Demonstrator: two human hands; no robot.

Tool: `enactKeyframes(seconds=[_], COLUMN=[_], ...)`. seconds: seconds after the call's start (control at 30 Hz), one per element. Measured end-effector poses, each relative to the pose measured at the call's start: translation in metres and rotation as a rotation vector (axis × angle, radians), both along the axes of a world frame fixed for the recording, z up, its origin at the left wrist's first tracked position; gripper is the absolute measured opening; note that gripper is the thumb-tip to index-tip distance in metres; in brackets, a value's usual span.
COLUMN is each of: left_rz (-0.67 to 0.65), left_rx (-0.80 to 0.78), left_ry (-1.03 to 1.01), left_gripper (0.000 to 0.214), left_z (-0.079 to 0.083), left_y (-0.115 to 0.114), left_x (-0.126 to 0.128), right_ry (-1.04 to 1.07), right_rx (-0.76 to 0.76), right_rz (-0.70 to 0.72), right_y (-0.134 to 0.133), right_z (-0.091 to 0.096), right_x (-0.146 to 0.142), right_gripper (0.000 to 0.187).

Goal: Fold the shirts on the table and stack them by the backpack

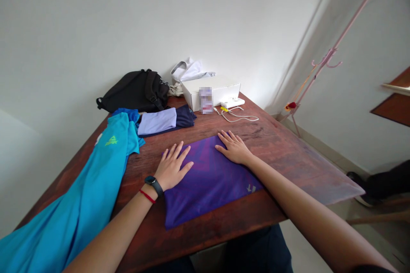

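A purple garment (208,183), folded into a rough rectangle, lies flat on the wooden table in front of me. My left hand (173,166) rests on its left side with the fingers spread. On its far right part lies my right hand (235,147), palm down and fingers apart. Neither hand grips anything. A small light logo shows near the garment's right corner. To the left a bright turquoise garment (92,179) stretches along the table. Beyond it are a folded lavender cloth (157,121) and a dark navy cloth (185,116).
At the back stand a black backpack (131,91) and a white box (221,85) with a white bag (190,70) behind it. A white device (232,103) and cable (240,117) lie beside the box. A pink coat stand (331,51) rises past the table's right side.
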State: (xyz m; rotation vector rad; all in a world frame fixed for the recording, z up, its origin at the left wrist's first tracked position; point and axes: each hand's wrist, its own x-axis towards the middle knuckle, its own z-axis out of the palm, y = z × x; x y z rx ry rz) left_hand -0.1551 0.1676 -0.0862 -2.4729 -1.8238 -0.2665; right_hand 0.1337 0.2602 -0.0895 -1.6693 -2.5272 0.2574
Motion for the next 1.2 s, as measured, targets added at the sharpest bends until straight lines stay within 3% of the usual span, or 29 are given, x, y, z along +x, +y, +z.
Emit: enactKeyframes(seconds=[0.63,1.2], left_rz=[0.010,0.018], left_rx=[-0.031,-0.048], left_ry=[0.007,0.031], left_gripper=[0.061,0.061], left_z=[0.0031,0.0058], left_y=[-0.0006,-0.0014], left_x=[0.0016,0.0032], right_ry=[0.000,-0.021], right_rx=[-0.007,-0.011], right_rz=[-0.113,-0.131], right_y=[0.0025,0.0008], right_z=[-0.0037,-0.0016], right_x=[0.0028,0.0025], right_gripper=[0.085,0.086])
